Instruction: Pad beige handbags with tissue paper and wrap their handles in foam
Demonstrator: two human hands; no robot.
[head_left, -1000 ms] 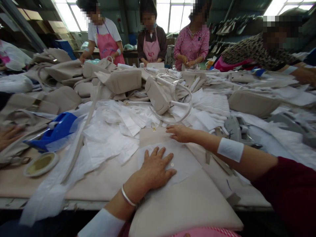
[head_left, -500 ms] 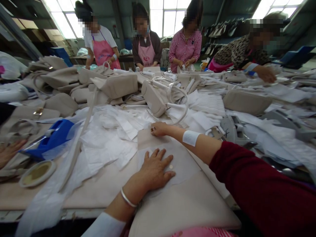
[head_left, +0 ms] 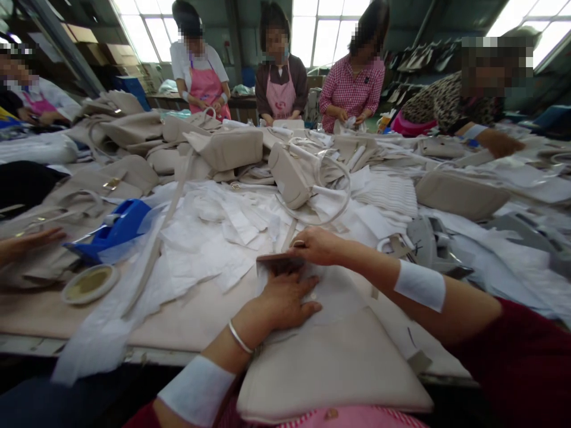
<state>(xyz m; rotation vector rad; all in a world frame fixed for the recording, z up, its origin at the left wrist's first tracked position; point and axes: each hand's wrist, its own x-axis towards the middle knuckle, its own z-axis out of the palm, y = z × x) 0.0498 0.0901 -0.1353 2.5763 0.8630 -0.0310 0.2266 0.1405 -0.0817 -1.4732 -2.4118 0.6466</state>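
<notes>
A beige handbag (head_left: 334,368) lies at the table's front edge, close to my body. My left hand (head_left: 285,300) rests flat on a thin white sheet (head_left: 341,291) that covers the upper part of the bag, its fingers spread. The bag's flap (head_left: 273,259) is raised and folded toward me, hiding the tips of my left fingers. My right hand (head_left: 314,245) is closed on the flap's edge, a ring on one finger. A small round light spot on the sheet is mostly beside my left hand.
Left of me are a blue tape dispenser (head_left: 116,232), a round shallow dish (head_left: 90,284) and a co-worker's hand (head_left: 35,241). White sheets (head_left: 203,249) spread ahead. Heaped beige bags (head_left: 232,151) lie beyond. A grey tape dispenser (head_left: 428,244) stands right. Several co-workers work across the table.
My right hand has lifted the flap and brought it toward me over my left fingertips. My left hand stays flat on the sheet. The view has swung slightly left.
</notes>
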